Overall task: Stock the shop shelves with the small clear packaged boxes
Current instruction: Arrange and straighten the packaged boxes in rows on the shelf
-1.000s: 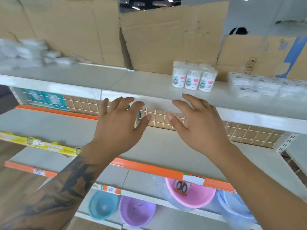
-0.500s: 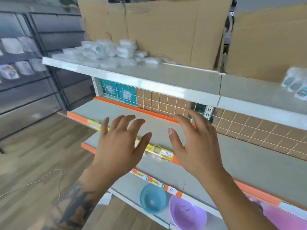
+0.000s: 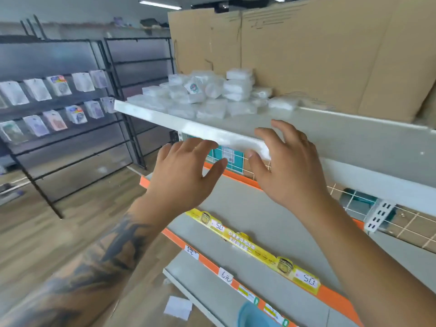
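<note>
As view swung left: boxes [image 3: 207, 95] nearer, perhaps blurred; hands [image 3: 181, 175] unchanged.

My head camera looks forward and slightly down, close to the top shelf [image 3: 354, 135] at 12 o'clock, my hands [image 3: 181, 175] near the lens.

Wood-plank floor [image 3: 42, 234], black wire racks [image 3: 70, 128], cardboard sheets [image 3: 306, 55], ceiling strip light [image 3: 160, 5].

We see the pile of small clear boxes [image 3: 207, 95] only as a white blur, so we cannot count them. The blue bowl [image 3: 254, 317] is cut off at the bottom edge. The packets on the black rack [image 3: 59, 100] are too blurry to read.
</note>
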{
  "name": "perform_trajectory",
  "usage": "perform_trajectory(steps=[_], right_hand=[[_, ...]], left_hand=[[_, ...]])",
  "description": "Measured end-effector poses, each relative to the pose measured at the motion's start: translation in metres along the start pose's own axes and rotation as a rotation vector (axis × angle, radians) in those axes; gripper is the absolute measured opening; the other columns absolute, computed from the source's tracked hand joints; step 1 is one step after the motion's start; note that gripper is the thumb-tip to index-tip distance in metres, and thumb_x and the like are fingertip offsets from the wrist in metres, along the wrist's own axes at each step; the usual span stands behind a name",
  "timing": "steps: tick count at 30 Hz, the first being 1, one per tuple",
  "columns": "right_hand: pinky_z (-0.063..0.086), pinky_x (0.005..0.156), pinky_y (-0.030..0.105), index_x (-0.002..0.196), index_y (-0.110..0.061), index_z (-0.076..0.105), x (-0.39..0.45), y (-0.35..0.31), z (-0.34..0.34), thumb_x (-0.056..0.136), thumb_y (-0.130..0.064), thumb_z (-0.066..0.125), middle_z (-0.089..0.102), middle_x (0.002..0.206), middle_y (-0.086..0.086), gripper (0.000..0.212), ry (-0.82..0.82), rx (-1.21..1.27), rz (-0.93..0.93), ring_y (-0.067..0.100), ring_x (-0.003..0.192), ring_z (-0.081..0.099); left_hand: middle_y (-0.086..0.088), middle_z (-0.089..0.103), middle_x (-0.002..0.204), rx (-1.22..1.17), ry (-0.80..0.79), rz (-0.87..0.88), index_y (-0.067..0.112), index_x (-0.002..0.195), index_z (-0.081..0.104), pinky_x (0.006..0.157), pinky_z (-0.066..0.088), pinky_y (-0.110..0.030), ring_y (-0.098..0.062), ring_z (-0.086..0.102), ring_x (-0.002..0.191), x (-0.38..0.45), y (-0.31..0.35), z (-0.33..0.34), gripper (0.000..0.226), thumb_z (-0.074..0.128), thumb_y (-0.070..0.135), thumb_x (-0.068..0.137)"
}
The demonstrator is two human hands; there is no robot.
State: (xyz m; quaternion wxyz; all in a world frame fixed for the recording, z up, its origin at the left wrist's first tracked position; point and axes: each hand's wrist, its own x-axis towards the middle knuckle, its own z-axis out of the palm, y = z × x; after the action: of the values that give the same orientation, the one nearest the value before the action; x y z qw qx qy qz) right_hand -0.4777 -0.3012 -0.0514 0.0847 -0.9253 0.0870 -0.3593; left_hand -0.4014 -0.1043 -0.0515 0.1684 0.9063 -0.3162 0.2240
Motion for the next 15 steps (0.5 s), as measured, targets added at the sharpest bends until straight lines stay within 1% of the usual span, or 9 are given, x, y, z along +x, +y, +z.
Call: perform_trajectory(steps=[4,7,9,11,13,15], right_hand=[[0.038,0.106,0.046,0.139,-0.027,0.053,0.07,0.027,0.007,0.097,-0.05,0.051,0.042,0.154,0.006,0.048,-0.106,-0.118,0.081,0.036,0.133,0.046],[0.038,0.107,0.046,0.143,-0.028,0.048,0.111,0.044,0.01,0.098,-0.053,0.048,0.042,0.154,0.004,0.051,-0.201,-0.159,0.181,0.035,0.135,0.043],[0.039,0.107,0.047,0.143,-0.028,0.045,0.119,0.044,0.015,0.098,-0.056,0.047,0.043,0.151,0.004,0.053,-0.312,-0.132,0.241,0.034,0.134,0.044],[0.039,0.107,0.046,0.142,-0.028,0.044,0.119,0.044,0.021,0.098,-0.058,0.045,0.04,0.153,0.001,0.053,-0.419,-0.147,0.254,0.031,0.135,0.042],[0.038,0.108,0.047,0.141,-0.028,0.043,0.119,0.044,0.021,0.098,-0.059,0.043,0.038,0.153,0.0,0.052,-0.501,-0.161,0.291,0.03,0.137,0.04],[0.037,0.109,0.047,0.143,-0.028,0.041,0.124,0.048,0.02,0.099,-0.06,0.042,0.039,0.152,0.0,0.054,-0.546,-0.167,0.333,0.03,0.138,0.039]], left_hand=[[0.001,0.064,0.132,-0.053,-0.041,0.042,0.029,0.134,0.06,0.102,0.041,-0.043,-0.03,0.061,0.116,0.086,-0.011,0.017,0.057,0.038,0.064,0.095],[-0.002,0.062,0.134,-0.093,-0.09,0.052,0.031,0.137,0.057,0.105,0.041,-0.043,-0.03,0.058,0.121,0.153,-0.018,0.034,0.052,0.044,0.063,0.098],[-0.002,0.061,0.136,-0.056,-0.094,0.081,0.031,0.139,0.055,0.106,0.04,-0.043,-0.03,0.057,0.124,0.189,-0.023,0.046,0.051,0.05,0.06,0.097],[0.0,0.06,0.139,-0.022,-0.092,0.133,0.033,0.14,0.054,0.107,0.038,-0.043,-0.029,0.056,0.126,0.219,-0.025,0.056,0.052,0.051,0.06,0.096],[0.001,0.059,0.142,0.003,-0.132,0.196,0.035,0.141,0.053,0.107,0.035,-0.043,-0.028,0.055,0.128,0.239,-0.022,0.067,0.054,0.049,0.063,0.096],[0.001,0.058,0.143,0.048,-0.191,0.245,0.035,0.144,0.051,0.106,0.034,-0.044,-0.027,0.055,0.129,0.251,-0.019,0.076,0.058,0.046,0.065,0.095]])
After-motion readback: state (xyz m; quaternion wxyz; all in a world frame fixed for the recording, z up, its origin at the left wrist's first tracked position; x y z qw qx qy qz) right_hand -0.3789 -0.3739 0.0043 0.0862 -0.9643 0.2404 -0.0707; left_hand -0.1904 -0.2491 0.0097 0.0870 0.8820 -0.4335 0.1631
